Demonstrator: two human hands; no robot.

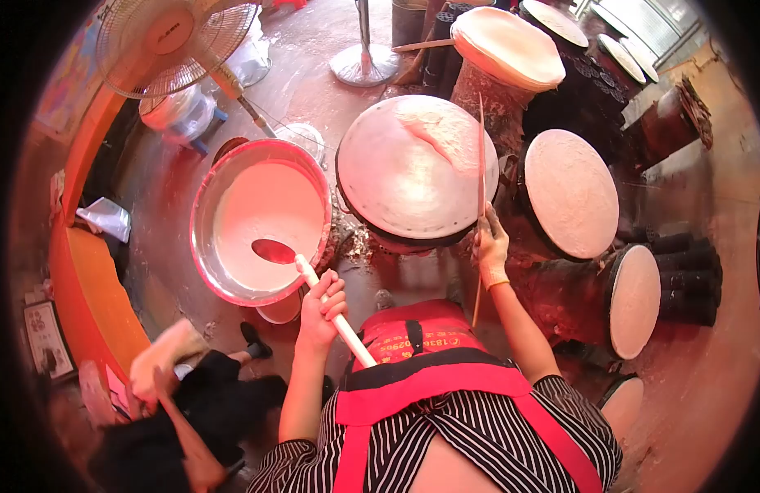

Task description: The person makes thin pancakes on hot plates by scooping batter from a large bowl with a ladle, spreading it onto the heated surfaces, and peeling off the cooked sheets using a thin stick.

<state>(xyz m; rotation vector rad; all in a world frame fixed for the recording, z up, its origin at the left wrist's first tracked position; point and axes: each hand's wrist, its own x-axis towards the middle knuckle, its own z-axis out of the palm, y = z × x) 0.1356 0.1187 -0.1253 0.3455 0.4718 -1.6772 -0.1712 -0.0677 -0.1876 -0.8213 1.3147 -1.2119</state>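
Observation:
My left hand (322, 306) is wrapped round the pale handle of a ladle (273, 251), whose bowl is over the batter in a large red-rimmed basin (201, 205). My right hand (491, 240) grips a long, thin wooden spreading stick (482, 156). That stick points away from me along the right side of a round griddle (380, 177). On the griddle's far right part lies a smear of pale batter (445, 131). The rest of its surface shows bare and shiny.
To the right, round griddles carry thin pale sheets (572, 193). A stack of flatbreads (507, 51) sits at the back. A fan (170, 41) stands back left. At lower left, another person's arm (183, 435) is beside a pale folded item (170, 353).

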